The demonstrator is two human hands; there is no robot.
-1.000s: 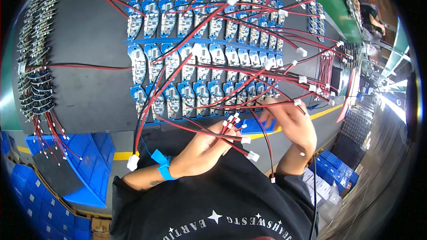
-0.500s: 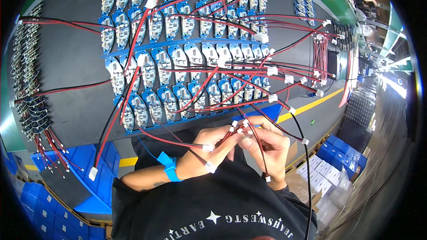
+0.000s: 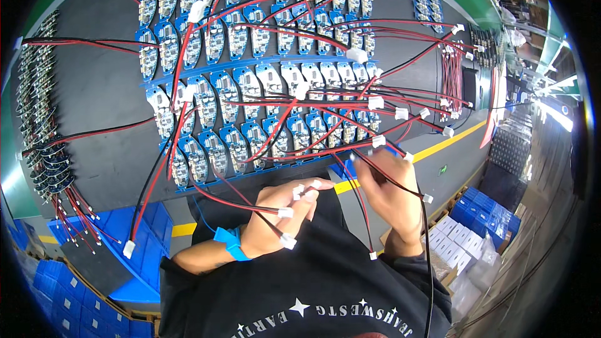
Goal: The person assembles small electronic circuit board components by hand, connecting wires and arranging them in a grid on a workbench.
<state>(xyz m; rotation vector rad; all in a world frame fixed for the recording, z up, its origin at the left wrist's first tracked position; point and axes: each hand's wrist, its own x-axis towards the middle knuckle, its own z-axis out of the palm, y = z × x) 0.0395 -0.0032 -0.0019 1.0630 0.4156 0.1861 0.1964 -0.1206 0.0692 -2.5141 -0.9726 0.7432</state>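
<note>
Pinching white connectors (image 3: 299,191) seemingly unplaced, the left hand (image 3: 272,218) sits at 7 o'clock, apart from the right hand (image 3: 395,195) at 4, grip unclear, work looking midway as red-and-black leads (image 3: 185,50) drape blue circuit boards (image 3: 249,92) at 11.

The boards (image 3: 251,91) are bright blue, speckled with white, silver and dark patches, against the dark grey of the table (image 3: 100,87), while the wires (image 3: 186,47) pair one red strand with one black and end in white plugs (image 3: 356,56). A vivid blue wristband (image 3: 230,244) contrasts with a black shirt (image 3: 250,294) patterned with a white star (image 3: 298,307) and white lettering (image 3: 271,321). The bin (image 3: 141,231) is blue, the floor (image 3: 451,163) grey with a yellow stripe (image 3: 183,230), and the stacked boxes (image 3: 447,238) white.
</note>
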